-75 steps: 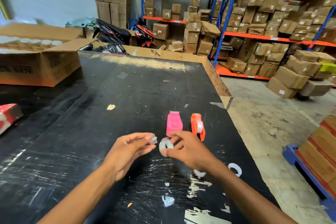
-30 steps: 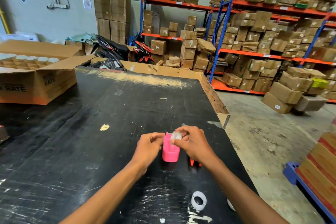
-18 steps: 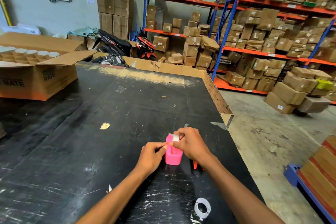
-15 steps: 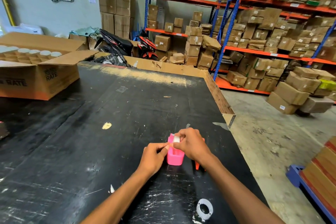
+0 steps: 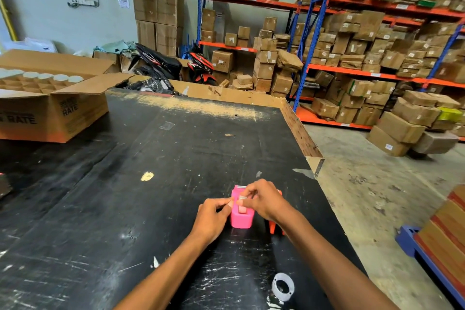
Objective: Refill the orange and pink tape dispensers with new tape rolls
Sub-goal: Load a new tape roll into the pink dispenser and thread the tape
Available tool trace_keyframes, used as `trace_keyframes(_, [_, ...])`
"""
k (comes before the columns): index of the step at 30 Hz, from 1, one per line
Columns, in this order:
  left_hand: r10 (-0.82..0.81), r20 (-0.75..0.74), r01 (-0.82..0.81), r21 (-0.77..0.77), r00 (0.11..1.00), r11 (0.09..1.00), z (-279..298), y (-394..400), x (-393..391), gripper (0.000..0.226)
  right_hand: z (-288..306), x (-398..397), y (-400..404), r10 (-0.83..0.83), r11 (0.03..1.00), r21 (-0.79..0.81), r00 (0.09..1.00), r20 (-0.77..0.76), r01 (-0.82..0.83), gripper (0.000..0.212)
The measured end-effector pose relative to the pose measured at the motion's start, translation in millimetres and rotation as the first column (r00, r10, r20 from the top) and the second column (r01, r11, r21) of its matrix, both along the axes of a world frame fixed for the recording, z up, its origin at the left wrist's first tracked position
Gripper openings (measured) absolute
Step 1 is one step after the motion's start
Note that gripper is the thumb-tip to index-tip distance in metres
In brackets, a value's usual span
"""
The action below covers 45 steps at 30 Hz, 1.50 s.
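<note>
Black table [image 5: 176, 158]: pink dispenser [image 5: 241, 219], cardboard box [image 5: 50, 111].

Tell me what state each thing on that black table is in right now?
pink dispenser: upright, both hands working tape at its top.
orange dispenser: mostly hidden behind the right arm.
left hand: pinching at the dispenser's side.
right hand: fingers closed over the top.
white ring: lying flat, untouched.
cardboard box: flaps open.

A: Lighting? Even, bright, diffuse overhead; soft shadows only.
B: Glare?
A: Dull sheen on the black table [image 5: 130, 209] toward 7 o'clock.
B: Blur?
A: Shelves [image 5: 377, 33] at 2 o'clock smeared. Wide-angle bending at edges. Centre sharp.
</note>
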<state>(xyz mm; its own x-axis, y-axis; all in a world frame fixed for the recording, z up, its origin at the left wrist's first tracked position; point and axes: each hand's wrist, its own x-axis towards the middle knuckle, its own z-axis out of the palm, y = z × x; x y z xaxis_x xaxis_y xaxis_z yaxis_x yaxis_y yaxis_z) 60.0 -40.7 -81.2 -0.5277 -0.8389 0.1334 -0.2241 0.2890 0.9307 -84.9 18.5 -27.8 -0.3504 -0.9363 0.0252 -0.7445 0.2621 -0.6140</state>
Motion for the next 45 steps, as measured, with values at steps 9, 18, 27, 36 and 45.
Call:
trace_keyframes(9, [0.004,0.005,-0.004,0.018,1.0,1.0,2,-1,0,0.024,13,-5,-7,0.06,0.983,0.166,0.994,0.092,-0.075,0.024])
trace_keyframes(18, [0.0,-0.011,0.0,0.028,1.0,1.0,2,-1,1,0.023,10,-10,-7,0.078,0.996,0.034,0.979,0.188,-0.086,0.015])
trace_keyframes(27, [-0.002,-0.016,0.002,0.025,1.0,1.0,5,1,2,0.024,11,-13,-11,0.082,0.99,0.102,0.988,0.13,-0.095,0.028])
trace_keyframes(36, [-0.003,-0.005,0.003,0.032,1.0,0.999,9,4,3,0.024,3,-14,-4,0.136,0.99,-0.059,0.988,0.071,-0.132,0.011])
trace_keyframes(45, [0.074,0.116,-0.081,0.052,0.99,0.995,22,-4,-10,0.036,12,-33,-27,0.111,0.993,-0.039,0.993,0.042,-0.11,0.011])
